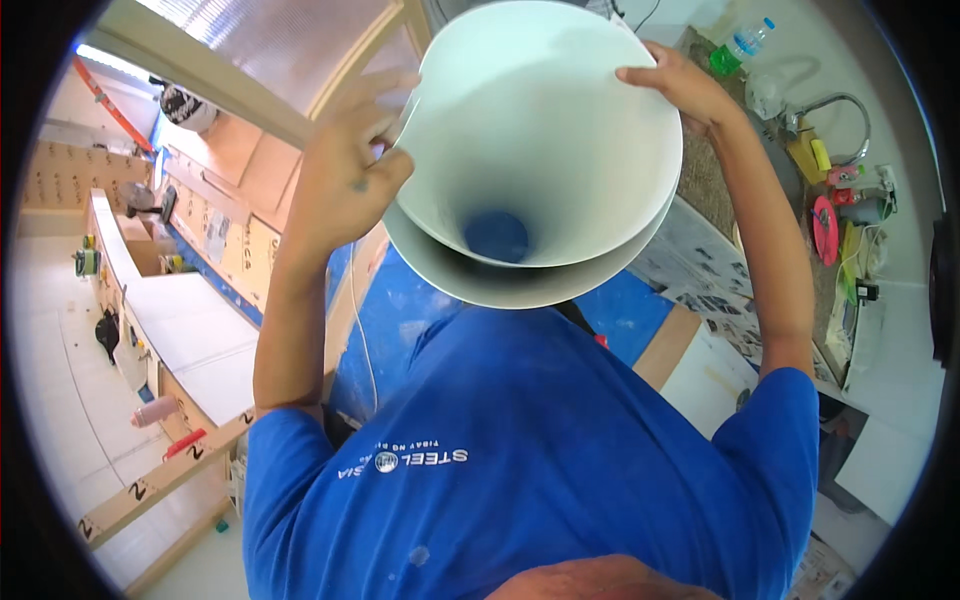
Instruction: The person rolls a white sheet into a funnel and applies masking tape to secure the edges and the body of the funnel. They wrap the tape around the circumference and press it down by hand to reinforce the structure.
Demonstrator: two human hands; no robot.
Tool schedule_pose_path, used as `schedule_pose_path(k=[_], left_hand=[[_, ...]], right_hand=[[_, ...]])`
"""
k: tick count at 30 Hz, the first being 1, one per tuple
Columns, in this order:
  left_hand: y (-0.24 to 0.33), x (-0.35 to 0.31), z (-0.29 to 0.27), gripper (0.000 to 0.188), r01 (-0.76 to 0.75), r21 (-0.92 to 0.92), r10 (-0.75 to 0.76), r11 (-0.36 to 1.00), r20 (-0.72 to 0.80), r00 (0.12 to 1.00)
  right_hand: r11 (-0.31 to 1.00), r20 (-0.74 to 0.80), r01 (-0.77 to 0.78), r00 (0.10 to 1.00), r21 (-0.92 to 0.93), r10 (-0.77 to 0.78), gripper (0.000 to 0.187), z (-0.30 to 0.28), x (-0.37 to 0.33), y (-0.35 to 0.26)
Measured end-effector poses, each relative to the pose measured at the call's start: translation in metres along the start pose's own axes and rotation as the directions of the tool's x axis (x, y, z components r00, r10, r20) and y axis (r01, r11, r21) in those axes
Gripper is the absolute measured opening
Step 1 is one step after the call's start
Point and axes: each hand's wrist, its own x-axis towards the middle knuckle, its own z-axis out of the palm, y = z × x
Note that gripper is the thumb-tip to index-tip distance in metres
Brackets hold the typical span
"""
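A large white sheet [545,130], rolled into a loose tube, stands in front of my chest, its wide mouth facing up. Its layers overlap toward me, and blue shows through the opening at its bottom. My right hand [685,88] grips the upper right rim, thumb inside and fingers behind the sheet. At the left edge is my left hand [350,165], its thumb against or very near the rim. Motion smears the raised fingers of that hand, so their hold on the sheet is unclear.
On the right, a counter [705,170] carries a curved faucet [845,100], a green-labelled bottle [742,46] and a pink item [824,230]. Blue covering [395,320] lies on the floor. A white panel [190,325] and wooden boards [165,475] are at left.
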Motion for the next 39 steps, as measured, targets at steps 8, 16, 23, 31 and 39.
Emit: schedule_pose_path(k=[8, 16, 23, 31, 39], left_hand=[[-0.021, 0.003, -0.007, 0.010, 0.030, 0.115, -0.027, 0.993, -0.025, 0.999], [-0.058, 0.022, -0.013, 0.016, -0.065, 0.106, 0.078, 0.992, -0.127, 0.989], [-0.066, 0.015, -0.002, 0.016, 0.134, -0.035, -0.138, 0.990, -0.188, 0.972], [-0.046, 0.028, 0.013, 0.015, 0.091, -0.236, -0.110, 0.968, -0.067, 0.992], [-0.025, 0.015, -0.002, 0.013, 0.183, -0.020, -0.184, 0.983, -0.032, 0.982]], right_hand=[[0.988, 0.340, 0.093, 0.932, 0.120, -0.129, 0.064, 0.011, 0.009, 0.000], [0.977, 0.235, 0.084, 0.963, 0.197, -0.130, 0.067, 0.030, 0.028, -0.008], [0.851, 0.174, 0.025, 0.975, 0.525, -0.136, 0.070, 0.048, 0.004, 0.008], [0.758, -0.270, 0.322, 0.942, 0.567, -0.199, 0.066, 0.073, 0.068, 0.056], [0.839, -0.232, 0.412, 0.909, 0.355, -0.347, 0.074, 0.075, 0.066, 0.069]])
